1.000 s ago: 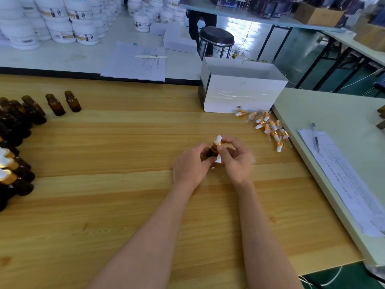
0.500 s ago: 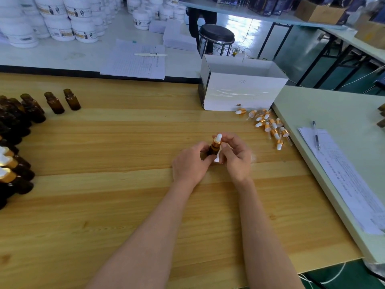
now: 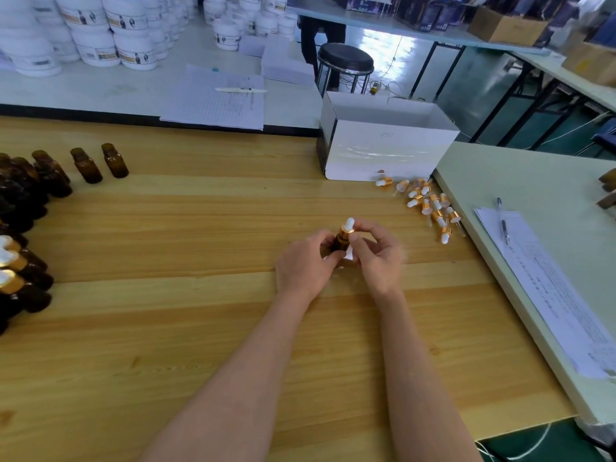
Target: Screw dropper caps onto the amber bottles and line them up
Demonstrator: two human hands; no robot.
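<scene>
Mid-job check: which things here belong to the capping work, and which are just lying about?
Job: amber bottle in left hand, its dropper cap in right hand, loose caps pile, uncapped bottles, capped bottles.
Lying about: papers, pen, stool, white tubs.

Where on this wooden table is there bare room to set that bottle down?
Bare wood lies between the bottle rows on the left and the left hand, down to the near edge. Crowded: loose caps by the white box.

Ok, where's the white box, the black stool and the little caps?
Open white cardboard box [image 3: 383, 155]: head view, front wall.
Round black stool [image 3: 345, 58]: head view, seat.
Loose gold-and-white dropper caps [image 3: 426, 207]: head view, middle cap.
</scene>
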